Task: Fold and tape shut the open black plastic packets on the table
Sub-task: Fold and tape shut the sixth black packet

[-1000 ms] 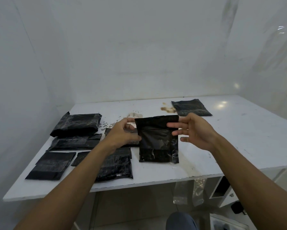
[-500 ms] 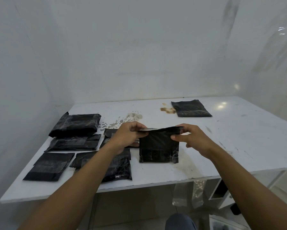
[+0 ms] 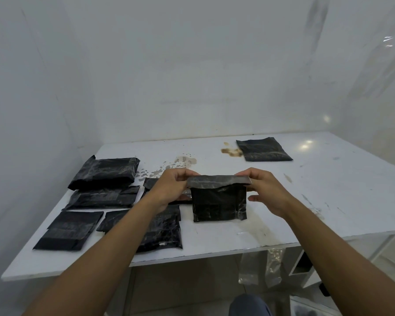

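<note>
Near the front edge of the white table [image 3: 328,190], a black packet [image 3: 219,208] sat with its lower edge down on the tabletop and its top flap [image 3: 218,180] bent over toward the person. The left hand [image 3: 169,188] pinched the flap's left end between thumb and curled fingers. The right hand [image 3: 268,190] pinched the right end likewise, its lower fingers stretched loosely just beside the packet's right side. To the left lay more black packets: a bulky packet [image 3: 105,173] farthest back, a flatter packet [image 3: 103,197] just in front of it, a corner packet [image 3: 71,230] by the front edge, and a glossy packet [image 3: 162,229] partly hidden under the left forearm. At the back, well apart, a far packet [image 3: 263,150] lay touching a brown stain [image 3: 231,152].
</note>
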